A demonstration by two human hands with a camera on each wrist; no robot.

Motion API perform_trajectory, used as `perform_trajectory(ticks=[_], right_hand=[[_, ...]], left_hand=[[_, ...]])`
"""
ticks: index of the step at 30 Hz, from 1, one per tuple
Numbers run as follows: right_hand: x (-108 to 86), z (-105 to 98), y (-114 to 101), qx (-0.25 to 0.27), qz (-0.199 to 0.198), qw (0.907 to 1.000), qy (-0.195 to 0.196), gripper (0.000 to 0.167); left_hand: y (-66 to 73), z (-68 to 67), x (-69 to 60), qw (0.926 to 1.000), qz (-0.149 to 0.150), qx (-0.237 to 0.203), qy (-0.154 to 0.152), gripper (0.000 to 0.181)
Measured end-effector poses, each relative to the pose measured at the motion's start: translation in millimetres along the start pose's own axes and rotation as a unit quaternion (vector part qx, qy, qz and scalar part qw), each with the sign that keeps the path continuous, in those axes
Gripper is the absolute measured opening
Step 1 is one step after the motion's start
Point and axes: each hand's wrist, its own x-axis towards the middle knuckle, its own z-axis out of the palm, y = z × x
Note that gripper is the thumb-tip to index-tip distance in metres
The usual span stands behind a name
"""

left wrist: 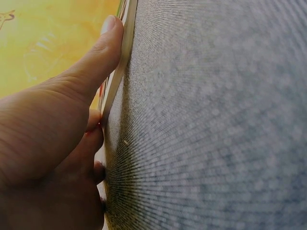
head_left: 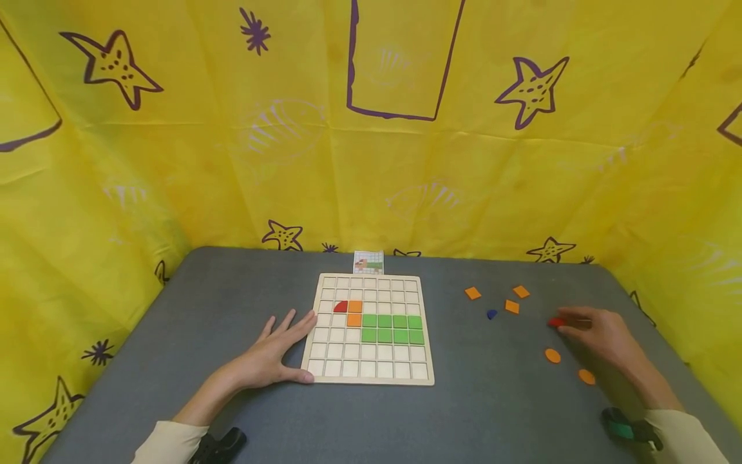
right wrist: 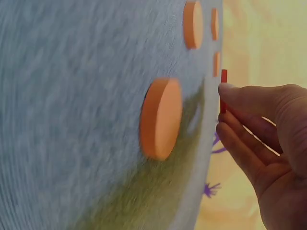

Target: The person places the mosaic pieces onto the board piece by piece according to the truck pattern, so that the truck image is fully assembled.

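A pale gridded board [head_left: 334, 368] lies mid-table, holding a red quarter-round piece [head_left: 341, 307], two orange squares [head_left: 355, 313] and several green squares [head_left: 400, 329]. My left hand [head_left: 261, 361] rests spread at its left edge, thumb at the lower corner; in the left wrist view the hand [left wrist: 57, 115] touches the board's side [left wrist: 120, 67]. Over at the right, my right hand [head_left: 603, 338] pinches a red piece [head_left: 556, 322] between thumb and fingers. The right wrist view shows that hand [right wrist: 268, 129] with the red piece [right wrist: 224, 76] edge-on, clear of the table surface.
Orange squares [head_left: 473, 293] and a small blue piece [head_left: 492, 314] lie between the board and my right hand. Two orange rounds [head_left: 552, 356] are nearer me. A small picture card [head_left: 368, 263] touches the board's far edge. Yellow patterned cloth [head_left: 371, 161] hangs behind the table.
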Motion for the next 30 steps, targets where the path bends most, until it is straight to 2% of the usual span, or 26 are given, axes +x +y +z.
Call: perform_trajectory(ticks=[11,18,23,28,30], right_hand=[[11.1,3,-30,0.014,-0.038,0.9992,0.004,0.032],[18.9,7,-49,0.037,-0.059,0.9975,0.008,0.029],[24.5,18,-65,0.059,-0.065,0.996,0.015,0.028],[31.2,36,-79,0.09,-0.064,0.9938,-0.014,0.03],[34.6,41,-84,0.088,-0.067,0.9937,-0.021,0.03]], left_hand=[[3.2,-2.3,2.3,1.0,-0.004,-0.001,0.0,0.11],[3.2,-3.3,5.2,1.0,0.004,0.002,0.008,0.109],[2.9,-3.4,5.5,0.9999,0.009,0.004,0.009,0.109],[0.3,-0.8,0.5,0.9999,0.011,0.007,-0.001,0.11],[0.2,-0.7,-0.1,0.9999,0.015,0.006,-0.001,0.109]])
